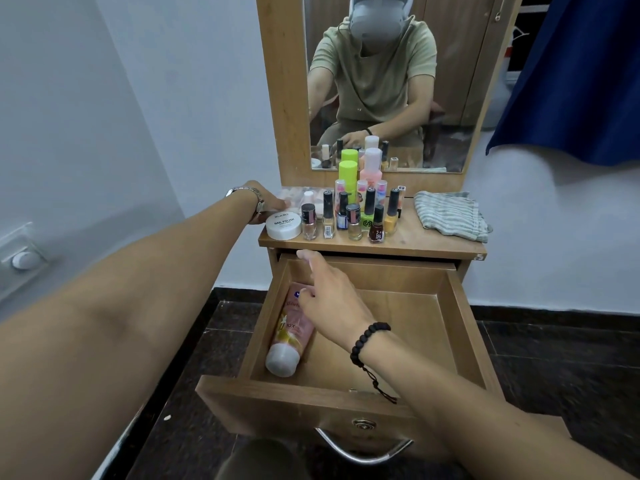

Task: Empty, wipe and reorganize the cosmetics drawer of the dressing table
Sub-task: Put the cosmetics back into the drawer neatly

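Note:
The wooden drawer (464, 317) stands pulled out below the table top (408, 239). A pink tube (291, 337) with a white cap lies along the drawer's left wall. My right hand (332, 299) reaches into the drawer with straight fingers, touching the tube's upper end. My left hand (265, 202) rests at the table top's back left corner, fingers on a clear packet (301, 195), behind a white round nail polish remover tub (283, 226). Several nail polish bottles (353, 220) and taller bottles stand in rows on the top.
A striped grey cloth (450, 214) lies crumpled on the right of the table top. A mirror (381, 81) rises behind the bottles. A blue curtain (571, 74) hangs at the right. The drawer front carries a metal handle (363, 452). Dark floor lies below.

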Demonstrator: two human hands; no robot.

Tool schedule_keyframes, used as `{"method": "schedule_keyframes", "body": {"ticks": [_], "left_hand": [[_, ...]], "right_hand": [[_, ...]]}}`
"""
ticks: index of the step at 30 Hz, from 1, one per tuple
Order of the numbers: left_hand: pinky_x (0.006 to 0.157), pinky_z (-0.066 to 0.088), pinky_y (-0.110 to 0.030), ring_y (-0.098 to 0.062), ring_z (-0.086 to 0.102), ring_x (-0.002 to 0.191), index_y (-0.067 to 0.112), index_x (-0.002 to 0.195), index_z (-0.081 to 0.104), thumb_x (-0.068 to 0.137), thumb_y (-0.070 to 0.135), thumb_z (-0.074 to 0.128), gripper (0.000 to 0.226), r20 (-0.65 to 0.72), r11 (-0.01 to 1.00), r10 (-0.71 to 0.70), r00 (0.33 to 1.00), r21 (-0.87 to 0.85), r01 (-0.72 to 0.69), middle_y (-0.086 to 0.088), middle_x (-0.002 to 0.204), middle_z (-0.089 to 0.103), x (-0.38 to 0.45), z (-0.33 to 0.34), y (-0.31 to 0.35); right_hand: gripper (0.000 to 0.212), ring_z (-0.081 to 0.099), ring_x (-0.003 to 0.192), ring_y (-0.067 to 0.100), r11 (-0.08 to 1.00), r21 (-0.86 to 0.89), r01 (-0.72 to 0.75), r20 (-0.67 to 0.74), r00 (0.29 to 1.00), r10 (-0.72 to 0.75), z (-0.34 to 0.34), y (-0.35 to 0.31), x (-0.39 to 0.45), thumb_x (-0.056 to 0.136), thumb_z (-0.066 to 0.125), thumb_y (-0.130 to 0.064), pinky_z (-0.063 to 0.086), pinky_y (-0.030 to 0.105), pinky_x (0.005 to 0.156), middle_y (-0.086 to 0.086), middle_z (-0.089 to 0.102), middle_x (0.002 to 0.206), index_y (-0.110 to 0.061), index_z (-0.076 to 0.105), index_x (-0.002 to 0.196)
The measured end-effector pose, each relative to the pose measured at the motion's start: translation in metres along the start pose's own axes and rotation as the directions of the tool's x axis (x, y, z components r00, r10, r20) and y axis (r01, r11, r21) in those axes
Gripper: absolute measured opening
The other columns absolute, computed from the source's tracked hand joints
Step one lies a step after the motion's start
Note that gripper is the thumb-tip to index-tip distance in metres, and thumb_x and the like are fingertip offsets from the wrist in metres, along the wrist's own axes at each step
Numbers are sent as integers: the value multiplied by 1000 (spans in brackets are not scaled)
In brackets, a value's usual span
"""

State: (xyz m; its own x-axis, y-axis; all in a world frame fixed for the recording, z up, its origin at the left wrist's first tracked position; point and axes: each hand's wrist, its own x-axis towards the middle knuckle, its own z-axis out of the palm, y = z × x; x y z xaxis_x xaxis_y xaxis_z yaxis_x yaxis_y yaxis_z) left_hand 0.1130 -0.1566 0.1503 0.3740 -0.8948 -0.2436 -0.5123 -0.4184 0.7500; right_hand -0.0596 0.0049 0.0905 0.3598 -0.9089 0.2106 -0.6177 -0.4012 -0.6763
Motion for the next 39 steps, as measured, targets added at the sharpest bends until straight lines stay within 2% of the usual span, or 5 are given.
{"method": "schedule_keyframes", "body": {"ticks": [7, 15, 22, 29, 39], "left_hand": [[95, 47, -22, -13, 55, 89, 9, 82, 52, 81, 31, 75, 31, 104, 968, -132, 986, -200, 151, -3, 88, 58, 10, -6, -5], [53, 49, -16, -13, 58, 53, 8, 90, 53, 85, 14, 71, 19, 286, 694, -216, 934, -627, 353, -4, 76, 60, 20, -19, -32], [71, 48, -14, -11, 54, 69, 8, 85, 60, 86, 13, 69, 11, 235, 585, -208, 949, -748, 313, -3, 85, 59, 13, -36, -42], [49, 45, -15, -9, 53, 67, 11, 86, 59, 87, 16, 68, 10, 227, 460, -193, 955, -838, 292, 2, 85, 56, 4, -67, -62], [50, 46, -13, -11, 50, 69, 13, 91, 59, 89, 18, 64, 7, 149, 534, 6, 989, -836, 122, 0, 92, 54, -74, -100, -75]], "right_hand": [[64, 52, 122, 17, 1000, 1, -29, 38, 999, 29, 4, 7, -5, 91, 51, -9, 49, 34, 96, 3, 56, 132, -25, 27, 148], [61, 51, 123, 17, 999, 33, -36, 76, 997, 34, 6, 13, -12, 92, 49, -10, 46, 33, 100, 1, 47, 143, -26, 28, 147], [62, 62, 105, 16, 994, 63, -85, 94, 992, 79, 13, 19, -17, 93, 52, -11, 56, 36, 87, 1, 55, 133, -31, 27, 146], [60, 56, 113, 9, 990, 95, -103, 83, 992, 95, 16, 26, -19, 92, 53, -10, 53, 27, 90, -2, 53, 136, -30, 30, 144], [53, 55, 111, 5, 987, 141, -70, -4, 997, 72, 11, 25, -24, 94, 49, -7, 48, 21, 89, -9, 54, 135, -29, 36, 140]]}}
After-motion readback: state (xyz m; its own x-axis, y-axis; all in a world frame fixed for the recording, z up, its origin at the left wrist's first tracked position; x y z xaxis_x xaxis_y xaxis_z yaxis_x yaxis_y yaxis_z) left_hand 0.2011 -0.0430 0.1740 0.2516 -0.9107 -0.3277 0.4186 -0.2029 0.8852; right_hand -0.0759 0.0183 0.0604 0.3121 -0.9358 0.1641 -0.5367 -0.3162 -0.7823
